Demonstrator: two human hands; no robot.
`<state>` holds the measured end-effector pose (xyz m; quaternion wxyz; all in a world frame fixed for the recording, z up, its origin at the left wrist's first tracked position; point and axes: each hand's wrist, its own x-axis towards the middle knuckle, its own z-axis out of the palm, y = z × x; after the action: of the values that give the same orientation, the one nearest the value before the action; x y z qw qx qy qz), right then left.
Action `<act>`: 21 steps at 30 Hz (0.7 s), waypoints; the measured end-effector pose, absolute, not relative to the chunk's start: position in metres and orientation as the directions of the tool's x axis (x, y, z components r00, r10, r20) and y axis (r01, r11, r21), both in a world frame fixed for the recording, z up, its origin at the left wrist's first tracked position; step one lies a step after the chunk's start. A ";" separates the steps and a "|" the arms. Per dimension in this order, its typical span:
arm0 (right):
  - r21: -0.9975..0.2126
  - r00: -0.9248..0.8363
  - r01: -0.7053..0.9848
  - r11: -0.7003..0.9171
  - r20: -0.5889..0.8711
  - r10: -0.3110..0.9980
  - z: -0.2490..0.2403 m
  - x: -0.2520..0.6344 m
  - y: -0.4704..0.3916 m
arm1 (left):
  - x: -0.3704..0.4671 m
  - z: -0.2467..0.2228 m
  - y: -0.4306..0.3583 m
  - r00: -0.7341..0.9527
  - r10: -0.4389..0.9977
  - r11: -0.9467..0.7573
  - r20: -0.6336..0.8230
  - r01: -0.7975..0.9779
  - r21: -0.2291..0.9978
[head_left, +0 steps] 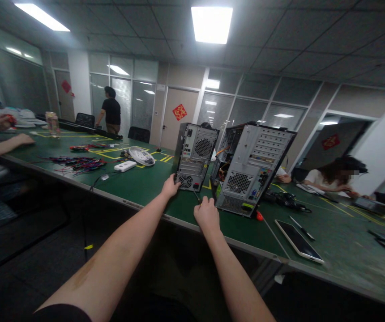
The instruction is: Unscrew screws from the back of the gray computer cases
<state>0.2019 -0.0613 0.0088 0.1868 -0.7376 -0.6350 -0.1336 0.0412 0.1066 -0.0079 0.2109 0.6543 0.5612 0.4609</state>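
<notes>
My left hand (170, 187) presses against the lower left edge of the smaller computer tower (196, 154), its thumb at the rear panel and its other fingers partly hidden along the side. That tower stands upright on the green table with its fan grilles and ports facing me. Just in front of its lower right corner, my right hand (207, 213) is closed around a screwdriver (197, 197). Only the thin shaft shows, pointing toward the tower's base; the handle is hidden in the fist. Right of my right hand stands a larger computer tower (246, 179) with an uncovered side.
A phone (299, 240), a pen-like tool (301, 228) and black cables (286, 200) lie to the right. Leftward are a white oval cover (142, 155), a white power strip (125, 166) and coloured wires (78, 163). People are at both sides; another stands behind.
</notes>
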 end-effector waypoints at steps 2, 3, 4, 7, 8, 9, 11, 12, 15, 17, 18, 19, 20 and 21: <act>-0.104 0.163 0.986 -0.130 0.440 0.883 0.009 0.202 -0.063 | 0.041 -0.008 0.106 -0.057 0.928 -0.281 0.368 0.540 0.793; -0.104 0.165 0.986 -0.132 0.441 0.882 0.009 0.202 -0.064 | 0.041 -0.008 0.106 -0.057 0.927 -0.283 0.370 0.540 0.792; -0.104 0.166 0.986 -0.133 0.441 0.882 0.009 0.202 -0.064 | 0.042 -0.008 0.106 -0.056 0.927 -0.285 0.372 0.541 0.791; -0.104 0.161 0.986 -0.129 0.436 0.885 0.010 0.202 -0.064 | 0.042 -0.008 0.106 -0.057 0.927 -0.284 0.372 0.542 0.791; -0.103 0.159 0.987 -0.126 0.435 0.886 0.010 0.202 -0.064 | 0.042 -0.008 0.106 -0.057 0.927 -0.283 0.371 0.543 0.791; -0.103 0.157 0.987 -0.124 0.435 0.887 0.010 0.203 -0.064 | 0.042 -0.008 0.107 -0.058 0.927 -0.282 0.370 0.543 0.791; -0.103 0.154 0.987 -0.121 0.436 0.886 0.009 0.203 -0.063 | 0.042 -0.009 0.108 -0.058 0.927 -0.282 0.370 0.545 0.790; -0.101 0.153 0.988 -0.120 0.439 0.885 0.009 0.203 -0.063 | 0.042 -0.010 0.109 -0.056 0.926 -0.284 0.372 0.547 0.788; -0.095 0.149 0.988 -0.119 0.450 0.881 0.008 0.203 -0.062 | 0.042 -0.013 0.113 -0.050 0.923 -0.290 0.380 0.559 0.777; -0.090 0.146 0.989 -0.118 0.454 0.879 0.007 0.203 -0.063 | 0.042 -0.015 0.116 -0.049 0.922 -0.292 0.384 0.564 0.772; -0.088 0.145 0.989 -0.118 0.455 0.879 0.007 0.203 -0.063 | 0.042 -0.016 0.117 -0.050 0.921 -0.293 0.386 0.565 0.772; -0.086 0.143 0.989 -0.117 0.455 0.879 0.007 0.203 -0.063 | 0.041 -0.017 0.118 -0.051 0.920 -0.295 0.389 0.564 0.771; -0.083 0.141 0.990 -0.116 0.455 0.879 0.007 0.203 -0.063 | 0.041 -0.017 0.119 -0.051 0.919 -0.297 0.391 0.563 0.771; -0.081 0.139 0.990 -0.114 0.456 0.879 0.007 0.203 -0.063 | 0.041 -0.017 0.119 -0.051 0.918 -0.299 0.393 0.561 0.772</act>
<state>0.2032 -0.0631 0.0074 0.1858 -0.7314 -0.6389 -0.1493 0.0414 0.1190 -0.0174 0.1937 0.6610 0.5594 0.4610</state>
